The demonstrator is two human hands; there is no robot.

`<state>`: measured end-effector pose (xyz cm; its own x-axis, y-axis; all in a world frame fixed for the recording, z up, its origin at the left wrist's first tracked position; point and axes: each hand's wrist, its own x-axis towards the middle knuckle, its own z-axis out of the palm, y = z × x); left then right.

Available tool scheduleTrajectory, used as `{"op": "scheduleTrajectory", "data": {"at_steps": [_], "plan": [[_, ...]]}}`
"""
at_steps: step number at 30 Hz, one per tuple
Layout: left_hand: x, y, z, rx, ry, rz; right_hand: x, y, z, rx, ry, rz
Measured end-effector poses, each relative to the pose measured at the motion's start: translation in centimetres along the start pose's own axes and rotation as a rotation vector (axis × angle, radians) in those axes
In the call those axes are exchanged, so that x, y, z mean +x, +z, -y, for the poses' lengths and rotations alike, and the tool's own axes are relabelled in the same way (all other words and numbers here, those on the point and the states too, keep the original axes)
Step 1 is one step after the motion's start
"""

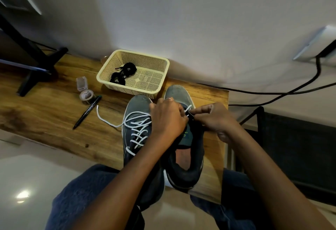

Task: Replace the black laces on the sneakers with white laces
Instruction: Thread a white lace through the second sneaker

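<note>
The left sneaker is laced white; black laces lie in the basket. Near the surface's right edge, both hands pinch a white lace at the right sneaker's lowest eyelets, most lacing remaining.

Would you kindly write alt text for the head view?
Both hands, left and right, pinch a white lace at the right sneaker on a wooden table. The left sneaker is laced white; black laces lie in a basket.

I count two sneakers just in front of one basket, and both my hands on them. Inside the basket lie two black laces; left of it sit one pen and one tape roll.
</note>
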<state>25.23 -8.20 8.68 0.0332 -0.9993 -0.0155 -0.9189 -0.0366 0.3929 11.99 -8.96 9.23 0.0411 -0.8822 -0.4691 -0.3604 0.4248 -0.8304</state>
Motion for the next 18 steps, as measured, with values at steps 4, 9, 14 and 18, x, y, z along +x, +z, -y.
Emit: {"op": "scheduleTrajectory", "data": {"at_steps": [4,9,14,18], "plan": [[0.0,-0.03,-0.09,0.026,0.032,0.006,-0.02,0.02,-0.1,-0.051,-0.032,0.004],[0.07,-0.42,-0.19,0.157,0.139,0.024,-0.08,0.17,-0.1,-0.097,-0.068,0.007],[0.13,-0.9,0.01,0.247,0.227,0.016,-0.03,0.25,-0.12,-0.112,-0.087,0.005],[0.15,-0.91,0.2,0.222,0.236,0.015,-0.45,0.27,0.13,-0.188,-0.155,0.003]]}}
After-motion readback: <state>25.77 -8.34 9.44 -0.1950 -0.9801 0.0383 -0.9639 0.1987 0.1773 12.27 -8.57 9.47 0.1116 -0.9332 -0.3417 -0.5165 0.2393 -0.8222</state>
